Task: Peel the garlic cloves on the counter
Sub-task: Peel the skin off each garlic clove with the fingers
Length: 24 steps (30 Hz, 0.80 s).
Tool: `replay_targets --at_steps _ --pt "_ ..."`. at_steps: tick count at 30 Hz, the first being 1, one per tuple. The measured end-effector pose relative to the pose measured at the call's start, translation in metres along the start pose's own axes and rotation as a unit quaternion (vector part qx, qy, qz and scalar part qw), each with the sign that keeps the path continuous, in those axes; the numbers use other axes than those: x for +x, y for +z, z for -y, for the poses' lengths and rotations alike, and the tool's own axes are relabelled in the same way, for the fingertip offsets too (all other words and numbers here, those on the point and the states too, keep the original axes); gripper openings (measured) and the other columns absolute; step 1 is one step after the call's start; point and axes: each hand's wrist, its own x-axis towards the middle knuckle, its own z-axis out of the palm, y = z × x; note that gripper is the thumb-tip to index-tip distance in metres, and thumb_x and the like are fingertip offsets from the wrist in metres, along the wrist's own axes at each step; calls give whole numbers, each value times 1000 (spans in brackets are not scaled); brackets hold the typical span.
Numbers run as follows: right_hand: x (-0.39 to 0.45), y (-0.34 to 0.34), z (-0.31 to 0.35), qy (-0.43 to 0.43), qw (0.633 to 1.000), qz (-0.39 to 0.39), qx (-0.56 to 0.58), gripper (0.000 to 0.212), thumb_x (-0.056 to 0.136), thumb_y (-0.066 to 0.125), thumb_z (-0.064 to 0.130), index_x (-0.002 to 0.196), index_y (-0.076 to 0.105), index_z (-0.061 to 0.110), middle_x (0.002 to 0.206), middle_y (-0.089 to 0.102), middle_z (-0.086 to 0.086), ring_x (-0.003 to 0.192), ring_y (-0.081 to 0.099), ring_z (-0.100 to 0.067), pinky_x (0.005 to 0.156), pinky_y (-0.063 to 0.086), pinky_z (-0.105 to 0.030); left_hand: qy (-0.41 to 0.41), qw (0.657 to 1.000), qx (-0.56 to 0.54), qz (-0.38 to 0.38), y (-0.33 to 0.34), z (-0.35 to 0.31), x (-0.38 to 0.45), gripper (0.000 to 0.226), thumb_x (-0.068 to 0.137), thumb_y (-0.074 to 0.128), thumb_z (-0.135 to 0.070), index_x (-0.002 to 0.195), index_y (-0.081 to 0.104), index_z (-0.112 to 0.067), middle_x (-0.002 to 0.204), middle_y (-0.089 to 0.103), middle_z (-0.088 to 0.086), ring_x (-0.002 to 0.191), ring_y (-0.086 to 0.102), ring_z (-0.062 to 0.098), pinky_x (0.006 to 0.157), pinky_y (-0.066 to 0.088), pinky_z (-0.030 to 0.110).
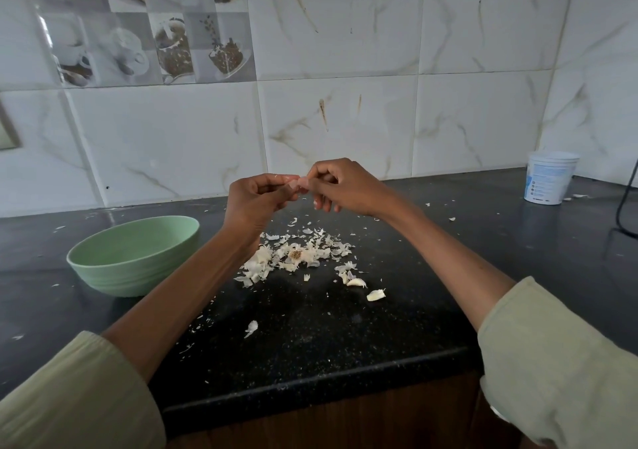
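Both arms reach forward, bare from pushed-up pale green sleeves, forearms converging toward the middle; the left hand (257, 197) and right hand (340, 186) are raised and meet fingertip to fingertip; the fingers of each are curled, pinching a small garlic clove (301, 183) between them; wrists are slightly bent inward.

Soft, even daylight, no hard shadows; faint glare on the wall tiles (338, 34). Edges bend, wide-angle, and the sleeves (566, 362) look slightly blurred, perhaps.
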Motion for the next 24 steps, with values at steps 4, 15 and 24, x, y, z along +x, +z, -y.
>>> replay_targets --at_steps 4,15,24 --pt "0 7 4 -9 1000 14 24 28 106 60 34 99 68 8 77 72 -3 65 67 -11 60 54 -23 20 1000 21 -1 2 2 0 13 95 76 -14 105 75 -6 89 80 6 81 72 9 74 54 22" --pt "-2 17 4 -71 994 -43 -76 28 110 53 27 90 62 10 69 65 -4 58 56 -10 60 45 -26 -75 994 62 59 8 -2 -1 31 111 48 -40 100 57 -13 84 62 2 66 63 14 64 52 30" --pt "-2 22 8 -77 994 -30 -73 23 111 49 23 92 57 13 72 63 -3 62 53 -10 64 44 -28 -24 998 51 35 9 -6 -5 39 111 51 -36 81 60 -13 62 48 -5 54 45 8 54 44 21"
